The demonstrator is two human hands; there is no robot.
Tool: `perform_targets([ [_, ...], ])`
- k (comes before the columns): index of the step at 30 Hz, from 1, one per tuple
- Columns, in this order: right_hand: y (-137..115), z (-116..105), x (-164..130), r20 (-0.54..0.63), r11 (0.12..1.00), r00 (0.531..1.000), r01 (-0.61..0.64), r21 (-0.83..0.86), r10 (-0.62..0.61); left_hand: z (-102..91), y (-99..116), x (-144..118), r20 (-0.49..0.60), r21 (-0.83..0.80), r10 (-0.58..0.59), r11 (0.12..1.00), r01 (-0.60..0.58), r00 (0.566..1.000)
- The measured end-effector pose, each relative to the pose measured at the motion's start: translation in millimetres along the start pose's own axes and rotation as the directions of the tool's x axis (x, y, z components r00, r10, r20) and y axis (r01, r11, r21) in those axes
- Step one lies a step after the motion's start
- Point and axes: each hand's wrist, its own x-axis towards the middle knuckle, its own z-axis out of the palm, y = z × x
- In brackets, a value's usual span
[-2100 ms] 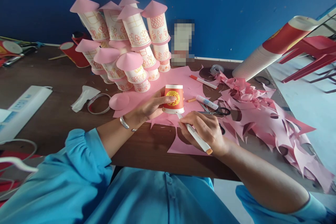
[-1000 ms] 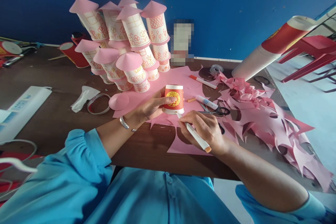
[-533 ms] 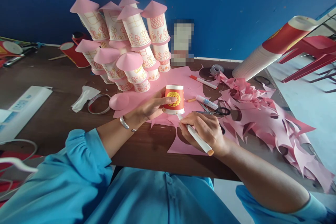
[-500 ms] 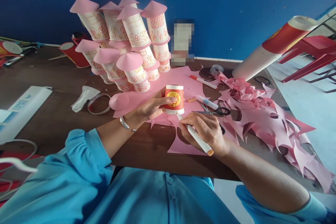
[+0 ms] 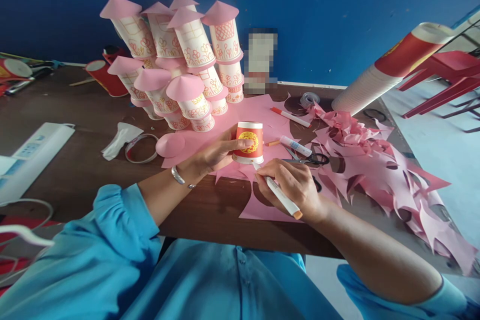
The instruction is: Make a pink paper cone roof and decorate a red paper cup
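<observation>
A red paper cup (image 5: pixel 249 142) with a yellow emblem stands upside down on a pink paper sheet (image 5: pixel 258 120). My left hand (image 5: pixel 213 152) grips it from the left, thumb on its front. My right hand (image 5: pixel 294 185) holds a white marker (image 5: pixel 277 194) with an orange end, its tip touching the paper at the cup's lower rim. Both forearms come out of blue sleeves.
Behind stands a tower of decorated cups with pink cone roofs (image 5: pixel 183 60). Scissors (image 5: pixel 309 159), a glue stick (image 5: pixel 295 145) and another marker (image 5: pixel 290 117) lie to the right, beside pink paper scraps (image 5: pixel 375 170). A long stack of cups (image 5: pixel 390 67) leans at right. A tape ring (image 5: pixel 140 147) lies left.
Almost nothing differs. My right hand and the marker shift only slightly at the cup's base; the cup and my left hand stay put.
</observation>
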Motion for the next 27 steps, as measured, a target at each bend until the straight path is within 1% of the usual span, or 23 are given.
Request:
perform_targets([
  [3, 0.4, 0.0, -0.5, 0.008, 1.000, 1.000, -0.002, -0.007, 0.002, -1.6, -1.0, -0.4, 0.011, 0.005, -0.002, 1.000, 0.002, 1.000],
  [8, 1.6, -1.4, 0.2, 0.011, 1.000, 1.000, 0.001, -0.004, -0.001, -2.9, -1.8, -0.5, 0.001, 0.015, -0.009, 1.000, 0.009, 1.000],
  [27, -0.5, -1.2, 1.8, -0.003, 1.000, 1.000, -0.018, -0.023, 0.017, 3.1, 2.7, 0.6, 0.025, -0.022, -0.006, 1.000, 0.006, 1.000],
])
